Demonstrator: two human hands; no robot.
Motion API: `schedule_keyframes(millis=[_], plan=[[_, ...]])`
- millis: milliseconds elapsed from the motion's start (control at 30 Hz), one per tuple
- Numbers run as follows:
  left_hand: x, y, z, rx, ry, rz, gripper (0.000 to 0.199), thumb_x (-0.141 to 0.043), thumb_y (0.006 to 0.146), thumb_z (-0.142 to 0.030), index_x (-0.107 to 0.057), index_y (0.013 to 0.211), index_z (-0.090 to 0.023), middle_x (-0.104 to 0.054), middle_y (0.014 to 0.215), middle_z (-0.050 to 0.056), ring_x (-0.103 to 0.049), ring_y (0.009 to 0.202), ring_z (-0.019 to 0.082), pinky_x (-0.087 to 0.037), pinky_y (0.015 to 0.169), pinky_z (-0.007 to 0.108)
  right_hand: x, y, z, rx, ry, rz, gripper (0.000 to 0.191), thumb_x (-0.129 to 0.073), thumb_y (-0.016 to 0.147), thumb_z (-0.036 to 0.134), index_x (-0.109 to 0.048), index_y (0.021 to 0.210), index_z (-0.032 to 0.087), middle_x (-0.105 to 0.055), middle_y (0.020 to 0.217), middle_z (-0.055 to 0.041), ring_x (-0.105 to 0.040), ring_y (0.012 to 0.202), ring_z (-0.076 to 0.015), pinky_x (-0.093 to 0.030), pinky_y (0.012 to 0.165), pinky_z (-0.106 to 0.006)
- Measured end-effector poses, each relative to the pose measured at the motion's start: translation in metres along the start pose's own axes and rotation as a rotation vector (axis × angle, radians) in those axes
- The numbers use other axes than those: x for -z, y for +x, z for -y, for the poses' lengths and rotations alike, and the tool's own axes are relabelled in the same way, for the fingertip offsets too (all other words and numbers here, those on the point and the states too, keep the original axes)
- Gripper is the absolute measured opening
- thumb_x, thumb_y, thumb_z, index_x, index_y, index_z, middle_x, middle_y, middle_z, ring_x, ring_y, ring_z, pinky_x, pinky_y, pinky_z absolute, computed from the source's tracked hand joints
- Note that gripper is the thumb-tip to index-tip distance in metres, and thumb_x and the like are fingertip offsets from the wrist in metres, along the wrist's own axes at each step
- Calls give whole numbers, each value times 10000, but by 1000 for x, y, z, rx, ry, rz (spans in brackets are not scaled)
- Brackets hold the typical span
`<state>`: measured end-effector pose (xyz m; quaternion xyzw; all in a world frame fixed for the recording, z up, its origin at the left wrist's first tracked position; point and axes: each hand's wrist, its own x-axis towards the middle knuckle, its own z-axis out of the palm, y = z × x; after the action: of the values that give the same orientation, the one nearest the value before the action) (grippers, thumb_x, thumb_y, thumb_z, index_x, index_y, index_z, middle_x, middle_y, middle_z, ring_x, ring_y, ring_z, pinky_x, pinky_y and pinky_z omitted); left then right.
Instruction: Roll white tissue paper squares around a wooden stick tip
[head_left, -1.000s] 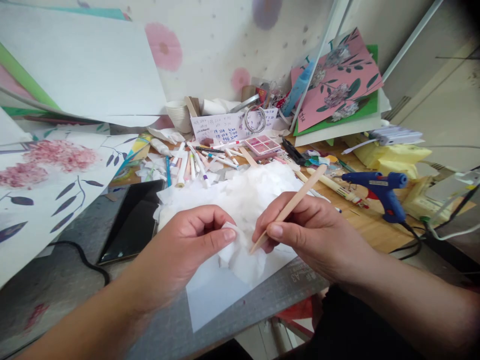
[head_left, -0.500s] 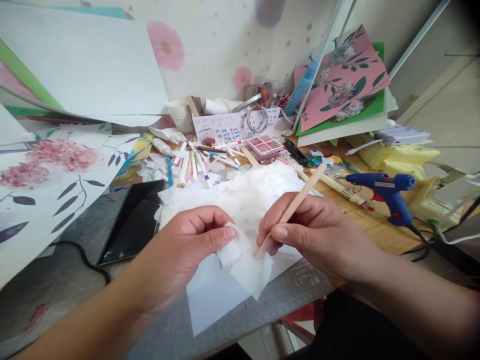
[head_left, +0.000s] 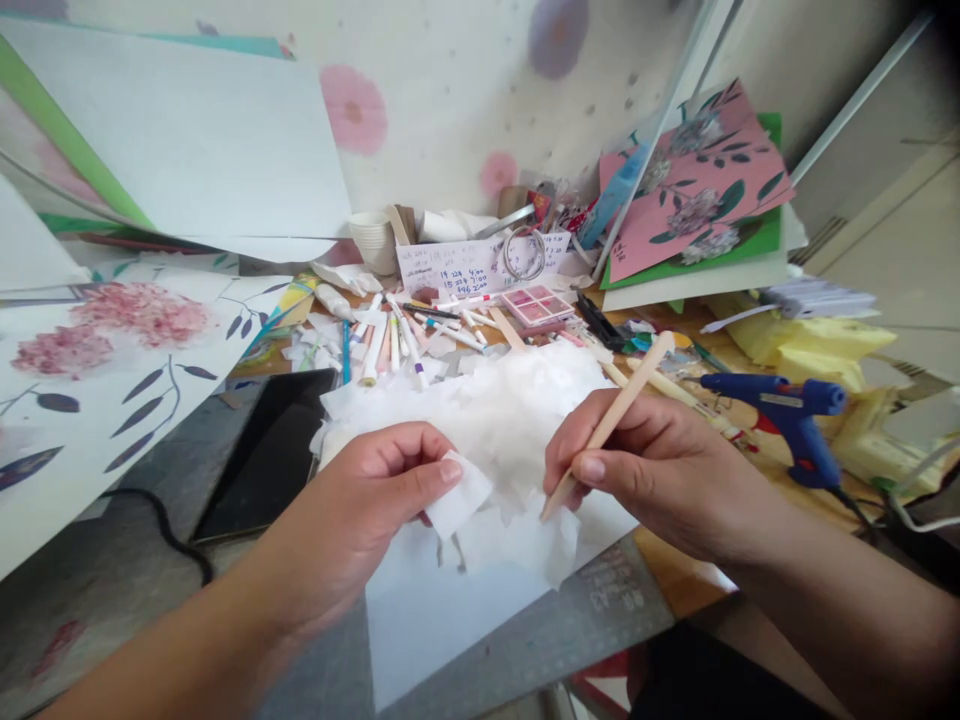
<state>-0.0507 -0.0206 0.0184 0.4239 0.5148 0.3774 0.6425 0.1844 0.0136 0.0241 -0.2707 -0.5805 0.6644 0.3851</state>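
Note:
A small white square of tissue paper (head_left: 463, 497) is pinched between the thumb and fingers of my left hand (head_left: 386, 485). My right hand (head_left: 645, 465) grips a flat wooden craft stick (head_left: 628, 396), tilted with its lower end pointing down and left. Another thin white tissue piece (head_left: 551, 552) lies by the stick's lower tip; whether it clings to the stick I cannot tell. Both hands are over a white sheet of paper (head_left: 416, 635). Just beyond them rises a heap of white tissue pieces (head_left: 517, 395).
A grey cutting mat (head_left: 615, 600) lies under the sheet. To the right rests a blue glue gun (head_left: 799, 405) with its cable. A dark tablet-like panel (head_left: 262, 455) is at the left. Scattered markers (head_left: 409, 345) and a pink palette (head_left: 536, 305) sit behind the heap.
My hands have drawn apart, the right one with the stick moving rightward. The tissue square in my left hand now stands separate from the piece near the stick. The view has shifted slightly.

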Motion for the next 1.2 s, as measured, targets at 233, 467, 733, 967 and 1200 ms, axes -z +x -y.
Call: schedule_keyframes(millis=[233,467,733,967,1200], plan=[[3,3,6,-107,84,-72,322,-748,786,-398,-559,615,-202,-478,578,-56,-438,561,125,-391,516,218,30,14,1,282,-721,-473,62,-709,851,225,-733,799,201,-726,843,-46,-661,782,-192,-525,725,-332],[-5,-6,5,-16,-254,45,260,-742,800,-319,-604,623,-188,-758,1014,48,-679,869,235,-490,790,342,11,1,1,406,-424,-530,16,-722,870,264,-716,867,278,-655,799,0,-596,730,-165,-485,652,-297],[-7,-12,1,-107,-245,166,257,-791,753,-394,-690,627,-193,-669,676,-3,-598,748,176,-459,759,284,-36,-12,-6,269,-76,-233,60,-760,835,293,-719,844,250,-626,711,1,-600,656,-147,-504,617,-282],[-7,-10,3,-146,-193,192,218,-833,726,-338,-681,691,-186,-631,679,-12,-565,685,146,-447,666,252,-32,-13,-8,262,49,-211,40,-748,860,284,-722,879,260,-653,781,3,-651,740,-133,-539,708,-261],[-11,-8,4,-78,-369,181,265,-845,718,-210,-690,932,-231,-699,760,-33,-631,680,127,-500,678,257,-34,-16,-2,357,-147,-184,72,-712,890,241,-730,937,292,-700,819,-22,-702,816,-186,-570,719,-319]])
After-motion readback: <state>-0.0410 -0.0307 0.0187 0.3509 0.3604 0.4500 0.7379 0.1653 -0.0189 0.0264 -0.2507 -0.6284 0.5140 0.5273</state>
